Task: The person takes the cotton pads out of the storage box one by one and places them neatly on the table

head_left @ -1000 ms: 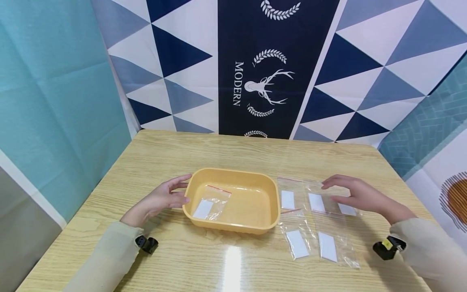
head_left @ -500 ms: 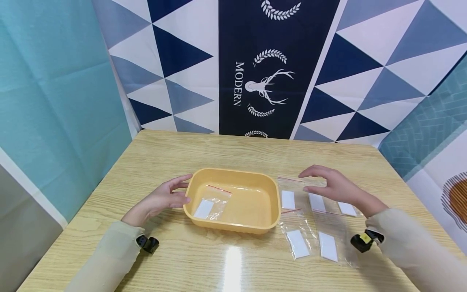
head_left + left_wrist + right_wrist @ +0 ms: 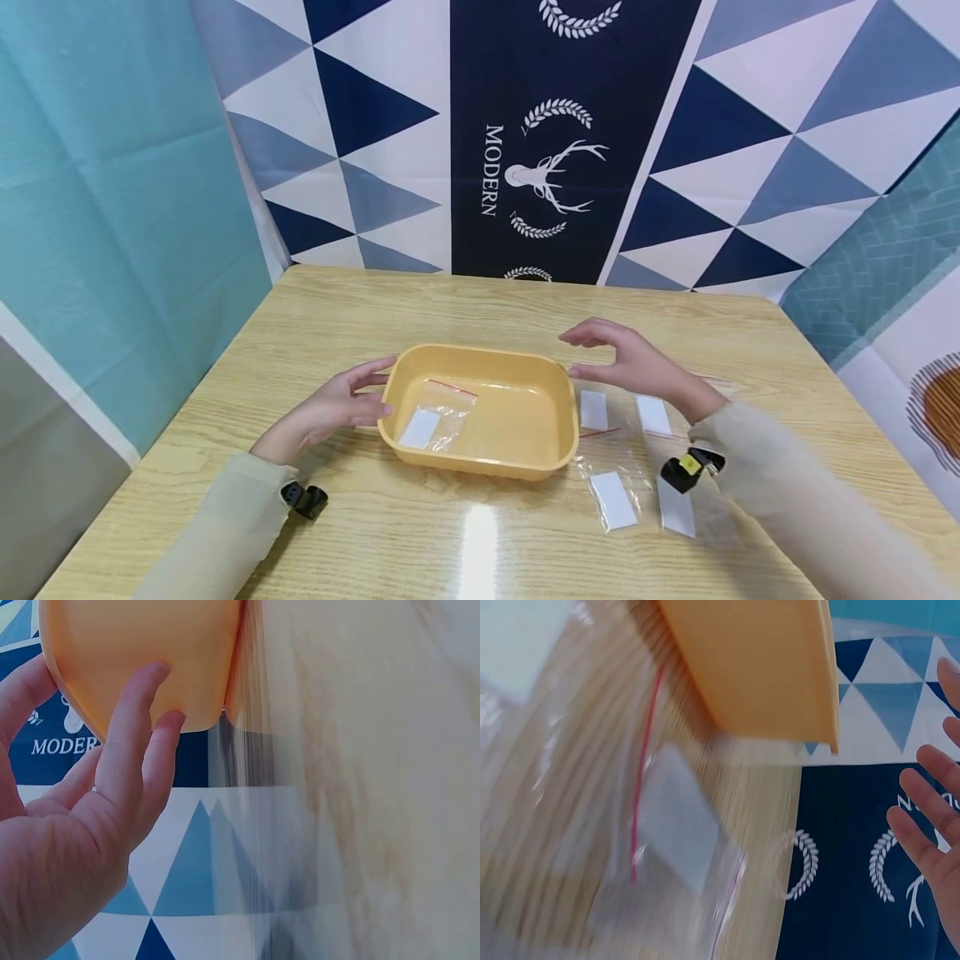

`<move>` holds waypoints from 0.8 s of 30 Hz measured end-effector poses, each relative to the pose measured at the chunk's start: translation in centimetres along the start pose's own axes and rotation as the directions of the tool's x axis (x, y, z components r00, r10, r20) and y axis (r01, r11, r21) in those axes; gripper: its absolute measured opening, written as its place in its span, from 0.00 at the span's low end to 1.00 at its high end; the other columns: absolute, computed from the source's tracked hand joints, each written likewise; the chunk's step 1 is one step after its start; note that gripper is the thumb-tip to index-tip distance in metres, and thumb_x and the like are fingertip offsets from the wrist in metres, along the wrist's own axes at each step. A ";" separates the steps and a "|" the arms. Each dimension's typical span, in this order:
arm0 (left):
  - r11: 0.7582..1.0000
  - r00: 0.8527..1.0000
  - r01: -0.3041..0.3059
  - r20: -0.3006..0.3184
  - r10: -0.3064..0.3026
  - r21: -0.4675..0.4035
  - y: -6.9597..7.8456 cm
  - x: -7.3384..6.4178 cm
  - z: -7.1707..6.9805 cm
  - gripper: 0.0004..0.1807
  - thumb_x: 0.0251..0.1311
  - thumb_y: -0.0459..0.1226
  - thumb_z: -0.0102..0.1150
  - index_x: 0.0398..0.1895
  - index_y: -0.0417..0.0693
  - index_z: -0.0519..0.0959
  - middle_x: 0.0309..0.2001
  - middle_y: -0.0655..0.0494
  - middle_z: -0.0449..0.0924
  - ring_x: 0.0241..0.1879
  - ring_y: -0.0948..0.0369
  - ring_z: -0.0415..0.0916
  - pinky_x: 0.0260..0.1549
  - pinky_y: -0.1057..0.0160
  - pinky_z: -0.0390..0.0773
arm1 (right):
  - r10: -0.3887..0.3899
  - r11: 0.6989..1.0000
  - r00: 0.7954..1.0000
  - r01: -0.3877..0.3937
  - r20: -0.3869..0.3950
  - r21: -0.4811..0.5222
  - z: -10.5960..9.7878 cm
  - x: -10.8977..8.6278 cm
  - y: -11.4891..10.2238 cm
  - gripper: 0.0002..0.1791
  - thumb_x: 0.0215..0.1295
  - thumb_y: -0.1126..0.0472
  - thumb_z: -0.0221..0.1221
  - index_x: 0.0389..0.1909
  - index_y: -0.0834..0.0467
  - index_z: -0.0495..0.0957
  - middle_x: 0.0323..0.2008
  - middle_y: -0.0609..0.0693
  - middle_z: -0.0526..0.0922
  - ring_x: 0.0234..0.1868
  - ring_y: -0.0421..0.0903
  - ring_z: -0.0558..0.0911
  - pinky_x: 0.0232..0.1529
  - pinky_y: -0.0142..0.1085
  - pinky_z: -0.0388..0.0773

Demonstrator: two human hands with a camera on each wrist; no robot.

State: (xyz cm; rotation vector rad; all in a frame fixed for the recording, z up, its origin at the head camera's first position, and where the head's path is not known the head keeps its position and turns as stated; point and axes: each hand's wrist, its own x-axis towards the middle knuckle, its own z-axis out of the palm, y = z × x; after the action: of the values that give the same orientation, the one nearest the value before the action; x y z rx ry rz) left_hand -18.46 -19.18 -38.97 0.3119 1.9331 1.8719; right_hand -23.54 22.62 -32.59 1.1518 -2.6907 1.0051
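Observation:
My left hand (image 3: 341, 408) is at the left short end of a yellow plastic bin (image 3: 487, 354), its extended fingers (image 3: 127, 742) against the outer wall and one digit up at the rim. My right hand (image 3: 626, 358) is raised by the bin's right end, empty, with fingers apart and the fingertips right at the rim in the head view. In the bin lies a clear zip bag (image 3: 453, 421) with a white rectangular piece in it. Beside the bin are several like bags, one nearest zip bag (image 3: 613, 500) in front; my right arm partly hides others.
The wooden table (image 3: 360, 533) runs back to a patterned cloth (image 3: 397, 125) behind it. A teal cloth (image 3: 127, 208) hangs along the left. Another zip bag (image 3: 677, 508) lies under the right wrist camera (image 3: 682, 473) in the head view.
My right hand has moved left from over the zip bags to the bin's right end. The left hand, the bin and the bags have stayed in place.

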 end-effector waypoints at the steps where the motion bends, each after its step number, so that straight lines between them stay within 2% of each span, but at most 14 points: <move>1: 1.000 1.000 -0.002 0.002 0.002 0.000 0.0 0.0 0.0 0.44 0.54 0.30 0.64 0.72 0.43 0.51 0.64 0.32 0.54 0.52 0.42 0.71 0.44 0.52 0.78 | -0.007 1.000 1.000 0.007 0.000 0.006 0.2 0.4 -0.1 0.24 0.54 0.57 0.67 0.52 0.59 0.75 0.48 0.48 0.78 0.50 0.46 0.75 0.53 0.45 0.73; 9: 1.000 1.000 -0.008 0.005 0.008 -0.020 -0.1 0.1 -0.1 0.44 0.54 0.29 0.64 0.72 0.42 0.51 0.63 0.31 0.54 0.51 0.42 0.71 0.44 0.52 0.78 | -0.026 0.998 1.000 0.026 0.001 0.064 1.7 3.4 -1.0 0.25 0.51 0.60 0.69 0.52 0.61 0.75 0.49 0.51 0.78 0.50 0.48 0.76 0.54 0.44 0.72; 16: 1.000 1.000 -0.001 0.001 0.001 -0.025 0.0 0.1 -0.1 0.45 0.53 0.29 0.64 0.72 0.43 0.51 0.63 0.32 0.55 0.51 0.42 0.72 0.44 0.52 0.78 | -0.077 0.988 0.997 0.075 0.010 0.137 3.0 5.3 -1.4 0.26 0.51 0.61 0.70 0.51 0.63 0.75 0.49 0.54 0.77 0.50 0.50 0.76 0.55 0.47 0.71; 24: 1.000 1.000 0.007 -0.007 -0.007 -0.021 0.0 0.2 -0.1 0.45 0.53 0.29 0.65 0.72 0.43 0.52 0.63 0.32 0.55 0.53 0.43 0.71 0.44 0.52 0.78 | -0.121 0.982 0.993 0.119 0.004 0.149 4.2 7.1 -1.8 0.26 0.50 0.62 0.70 0.51 0.65 0.75 0.50 0.57 0.77 0.49 0.50 0.76 0.54 0.44 0.73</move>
State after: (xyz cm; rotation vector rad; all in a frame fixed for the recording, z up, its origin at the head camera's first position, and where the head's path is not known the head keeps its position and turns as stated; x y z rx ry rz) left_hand -18.66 -19.19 -39.05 0.2918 1.9159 1.8902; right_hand -26.67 14.80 -32.92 1.3316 -2.5568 1.1989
